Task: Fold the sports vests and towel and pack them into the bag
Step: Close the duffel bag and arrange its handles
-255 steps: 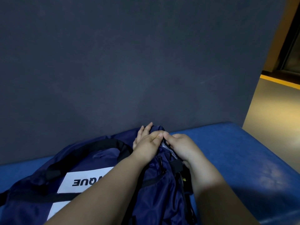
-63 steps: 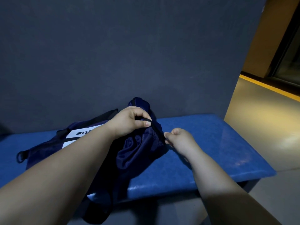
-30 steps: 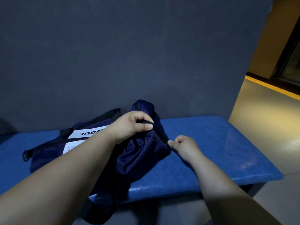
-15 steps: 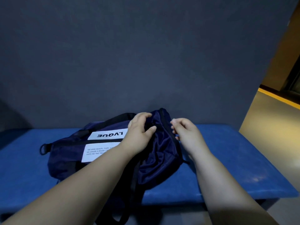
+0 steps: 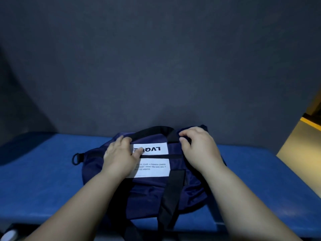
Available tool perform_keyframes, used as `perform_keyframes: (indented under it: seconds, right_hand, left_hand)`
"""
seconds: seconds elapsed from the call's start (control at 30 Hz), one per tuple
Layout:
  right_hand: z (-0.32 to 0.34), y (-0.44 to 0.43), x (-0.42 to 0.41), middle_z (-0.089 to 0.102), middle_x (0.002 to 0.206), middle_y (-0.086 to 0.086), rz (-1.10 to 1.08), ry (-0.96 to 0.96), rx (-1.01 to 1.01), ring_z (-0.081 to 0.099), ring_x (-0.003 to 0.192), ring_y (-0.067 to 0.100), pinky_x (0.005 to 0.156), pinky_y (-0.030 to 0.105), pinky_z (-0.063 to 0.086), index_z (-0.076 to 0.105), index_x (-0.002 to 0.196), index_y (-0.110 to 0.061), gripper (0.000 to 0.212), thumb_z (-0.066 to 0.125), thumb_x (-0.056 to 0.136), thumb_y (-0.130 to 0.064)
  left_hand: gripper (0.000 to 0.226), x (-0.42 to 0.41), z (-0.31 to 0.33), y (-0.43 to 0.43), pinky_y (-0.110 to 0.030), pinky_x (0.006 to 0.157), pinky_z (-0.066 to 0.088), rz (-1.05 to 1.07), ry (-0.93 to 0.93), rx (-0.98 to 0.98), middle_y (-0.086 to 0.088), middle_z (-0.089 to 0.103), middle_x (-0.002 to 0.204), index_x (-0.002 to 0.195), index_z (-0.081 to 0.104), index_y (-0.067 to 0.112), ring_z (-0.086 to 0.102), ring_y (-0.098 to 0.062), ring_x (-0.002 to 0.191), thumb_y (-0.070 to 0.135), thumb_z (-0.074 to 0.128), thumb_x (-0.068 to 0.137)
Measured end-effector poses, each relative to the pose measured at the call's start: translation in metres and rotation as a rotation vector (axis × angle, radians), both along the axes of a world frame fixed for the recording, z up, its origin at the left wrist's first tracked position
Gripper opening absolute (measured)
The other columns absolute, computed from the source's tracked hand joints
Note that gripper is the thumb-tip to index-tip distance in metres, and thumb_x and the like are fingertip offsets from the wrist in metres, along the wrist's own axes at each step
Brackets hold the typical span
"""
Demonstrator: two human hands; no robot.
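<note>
Soft, limp bag: lift by black handle. Left hand fingers flat on it; right hand fingers clench its far edge.

Navy bag on blue bench, left hand flat on it, right hand gripping its top

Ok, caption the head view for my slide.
Left hand rests on the white label of the navy bag; right hand grips its fabric beside the black handle.
</note>
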State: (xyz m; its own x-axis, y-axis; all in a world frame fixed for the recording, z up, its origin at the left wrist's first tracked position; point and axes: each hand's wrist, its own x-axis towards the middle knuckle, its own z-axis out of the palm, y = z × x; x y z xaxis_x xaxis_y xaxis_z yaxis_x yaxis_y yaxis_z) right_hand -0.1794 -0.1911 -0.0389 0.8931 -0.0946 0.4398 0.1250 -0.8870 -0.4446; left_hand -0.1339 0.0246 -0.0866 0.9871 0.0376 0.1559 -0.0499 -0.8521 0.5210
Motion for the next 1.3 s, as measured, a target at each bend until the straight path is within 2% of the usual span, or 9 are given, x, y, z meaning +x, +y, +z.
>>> perform_keyframes:
  seconds: [0.1, 0.37, 0.47, 0.6, 0.77, 0.9, 1.03, 1.17, 1.3]
  right_hand:
    - [0.010, 0.020, 0.022, 0.049, 0.138, 0.003, -0.039, 0.277, -0.062, 0.048, 0.123, 0.024, 0.097, 0.031, 0.040, 0.055, 0.133, -0.018, 0.036, 0.045, 0.100, -0.030]
    - [0.021, 0.042, 0.074, 0.059, 0.131, 0.010, -0.234, 0.646, -0.119, 0.057, 0.115, 0.031, 0.086, 0.033, 0.046, 0.055, 0.130, -0.007, 0.060, 0.051, 0.094, -0.055]
    - [0.012, 0.037, 0.085, 0.063, 0.126, 0.008, -0.195, 0.571, 0.165, 0.061, 0.111, 0.027, 0.092, 0.033, 0.048, 0.058, 0.128, -0.009, 0.057, 0.066, 0.087, -0.048]
    - [0.013, 0.041, 0.078, 0.074, 0.090, 0.001, 0.000, 0.327, 0.633, 0.066, 0.074, 0.012, 0.070, 0.023, 0.053, 0.071, 0.097, -0.015, 0.014, 0.074, 0.086, -0.023]
    - [0.028, 0.043, 0.047, 0.072, 0.082, -0.008, 0.221, 0.270, 0.624, 0.064, 0.072, 0.008, 0.062, 0.027, 0.048, 0.071, 0.099, -0.022, 0.010, 0.069, 0.089, -0.019]
    - [0.031, 0.033, 0.013, 0.075, 0.098, -0.001, 0.402, 0.311, 0.637, 0.069, 0.089, 0.010, 0.079, 0.022, 0.054, 0.070, 0.102, -0.018, 0.020, 0.067, 0.088, -0.005]
    - [0.030, 0.018, -0.014, 0.074, 0.089, 0.001, 0.494, 0.413, 0.477, 0.066, 0.081, 0.013, 0.075, 0.027, 0.052, 0.075, 0.088, -0.020, 0.006, 0.071, 0.087, -0.025]
    - [0.026, 0.004, -0.017, 0.060, 0.072, 0.008, 0.388, 0.503, 0.007, 0.055, 0.066, 0.014, 0.073, 0.040, 0.048, 0.057, 0.053, -0.026, 0.067, 0.051, 0.061, -0.092]
    - [0.035, 0.013, -0.016, 0.073, 0.080, -0.014, 0.259, 0.471, 0.027, 0.065, 0.080, 0.002, 0.092, 0.035, 0.048, 0.074, 0.068, -0.026, 0.076, 0.032, 0.073, -0.089]
  left_hand:
    - [0.059, 0.005, -0.004, 0.011, -0.040, 0.113, 0.026, -0.006, 0.025, -0.074, 0.000, 0.029, 0.155, 0.145, 0.036, 0.021, 0.026, -0.027, 0.140, 0.049, 0.051, 0.095]
    - [0.059, 0.029, 0.002, 0.035, -0.036, 0.093, 0.039, 0.075, 0.283, -0.311, -0.014, 0.052, 0.137, 0.143, 0.028, 0.014, 0.049, -0.034, 0.123, 0.047, 0.045, 0.098]
    - [0.060, 0.032, 0.004, 0.038, -0.030, 0.089, 0.037, 0.073, 0.280, -0.508, -0.010, 0.051, 0.139, 0.148, 0.025, 0.016, 0.050, -0.029, 0.122, 0.040, 0.049, 0.098]
    - [0.064, 0.030, 0.013, 0.048, -0.025, 0.092, 0.036, 0.034, 0.183, -0.759, -0.001, 0.054, 0.133, 0.152, 0.023, 0.021, 0.052, -0.020, 0.117, 0.036, 0.054, 0.097]
    - [0.046, 0.022, 0.020, 0.058, -0.037, 0.096, 0.045, 0.048, 0.190, -0.913, 0.001, 0.062, 0.115, 0.132, 0.045, 0.027, 0.058, -0.020, 0.107, 0.056, 0.044, 0.096]
    - [0.034, 0.013, 0.028, 0.066, -0.036, 0.085, 0.048, 0.001, 0.128, -1.133, 0.000, 0.069, 0.093, 0.114, 0.052, 0.028, 0.064, -0.017, 0.092, 0.054, 0.037, 0.099]
    - [0.032, 0.002, 0.033, 0.070, -0.037, 0.080, 0.048, -0.074, 0.055, -1.083, -0.001, 0.070, 0.076, 0.104, 0.060, 0.031, 0.065, -0.020, 0.082, 0.050, 0.034, 0.101]
    - [0.040, -0.007, 0.034, 0.072, -0.028, 0.063, 0.044, -0.150, 0.077, -0.856, -0.003, 0.065, 0.067, 0.099, 0.065, 0.023, 0.061, -0.015, 0.063, 0.046, 0.032, 0.103]
    - [0.039, -0.012, 0.031, 0.070, -0.024, 0.065, 0.042, -0.203, 0.181, -0.591, 0.002, 0.066, 0.078, 0.095, 0.067, 0.022, 0.061, -0.010, 0.075, 0.045, 0.037, 0.102]
